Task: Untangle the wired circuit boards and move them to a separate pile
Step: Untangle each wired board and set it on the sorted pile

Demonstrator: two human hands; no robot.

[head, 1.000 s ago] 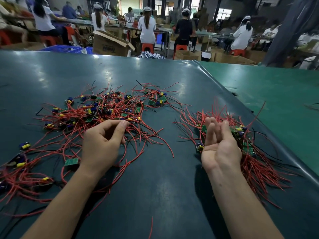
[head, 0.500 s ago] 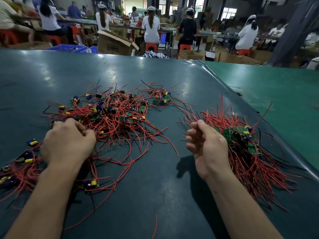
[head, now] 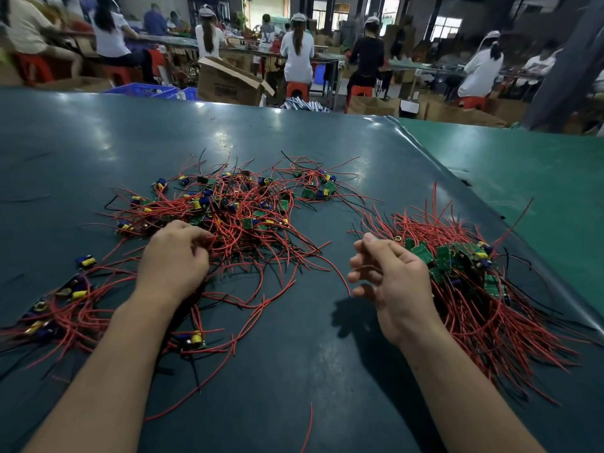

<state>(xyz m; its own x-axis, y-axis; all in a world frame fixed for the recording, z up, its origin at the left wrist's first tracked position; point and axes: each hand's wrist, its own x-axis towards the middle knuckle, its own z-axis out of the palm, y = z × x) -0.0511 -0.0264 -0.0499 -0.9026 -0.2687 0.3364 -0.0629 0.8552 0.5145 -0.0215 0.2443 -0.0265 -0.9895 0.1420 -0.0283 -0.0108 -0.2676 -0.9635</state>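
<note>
Dark green matting covers the worktop (head: pixel 294 371), with seated workers and a cardboard box (head: pixel 228 81) seen beyond its far edge; the box's printing is too blurred to be read. The tangled pile (head: pixel 228 210) of red-wired circuit boards is spread left of the worktop's centre. The left hand (head: pixel 173 256) is laid palm down on the pile's near edge, fingers curled into the wires; whether a wire is actually pinched cannot be told. The right hand (head: pixel 389 276) is held on edge just left of the sorted pile (head: pixel 464 273), fingers loosely curled, nothing gripped. In the sorted pile, wires are fanned mostly toward the near right.
</note>
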